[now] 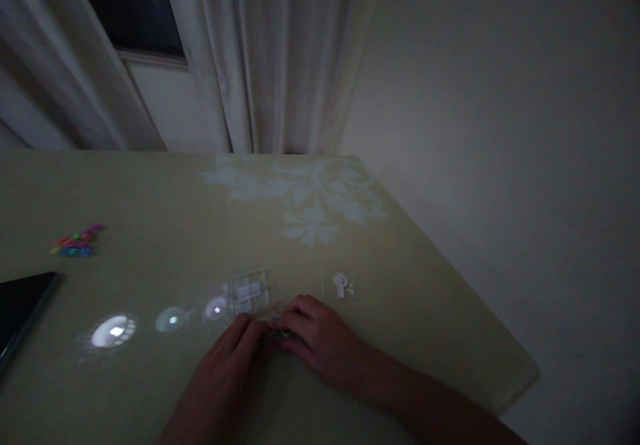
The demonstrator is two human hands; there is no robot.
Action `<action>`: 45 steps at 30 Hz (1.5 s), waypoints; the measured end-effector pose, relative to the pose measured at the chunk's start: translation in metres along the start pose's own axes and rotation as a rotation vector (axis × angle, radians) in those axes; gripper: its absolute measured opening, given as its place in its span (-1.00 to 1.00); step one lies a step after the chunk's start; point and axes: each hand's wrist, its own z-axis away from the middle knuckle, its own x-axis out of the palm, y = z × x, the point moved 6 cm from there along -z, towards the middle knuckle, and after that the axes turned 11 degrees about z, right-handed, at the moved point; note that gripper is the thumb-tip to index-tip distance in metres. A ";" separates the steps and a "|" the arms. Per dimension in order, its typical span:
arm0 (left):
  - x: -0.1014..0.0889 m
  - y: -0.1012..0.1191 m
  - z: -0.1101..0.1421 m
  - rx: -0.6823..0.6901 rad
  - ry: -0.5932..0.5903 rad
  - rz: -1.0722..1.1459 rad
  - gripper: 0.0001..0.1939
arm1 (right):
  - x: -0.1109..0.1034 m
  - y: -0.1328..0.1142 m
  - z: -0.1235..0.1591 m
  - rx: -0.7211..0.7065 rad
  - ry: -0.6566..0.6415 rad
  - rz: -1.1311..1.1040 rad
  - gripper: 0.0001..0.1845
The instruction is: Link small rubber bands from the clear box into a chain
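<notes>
My left hand (235, 348) and my right hand (320, 338) meet low in the middle of the head view, just above the table. Fingers of both hands are closed on a small crinkled clear plastic packet (275, 333). Its contents are mostly covered by the fingers and too dark to name. Right behind my left fingers lies a flat clear plastic case (249, 290) with a pale label. Beyond my right hand is a clear square packet (345, 285) with small white shapes in it.
A pale green table (165, 225) has a white floral print. Three shiny round patches, the brightest a white oval (114, 331), line up at left; I cannot tell whether they are objects or reflections. Small colourful pieces (77, 243) and a dark flat device (23, 311) lie far left.
</notes>
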 end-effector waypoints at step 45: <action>-0.026 0.010 0.001 0.048 0.033 0.064 -0.74 | -0.025 0.009 0.001 -0.071 0.201 -0.067 -0.67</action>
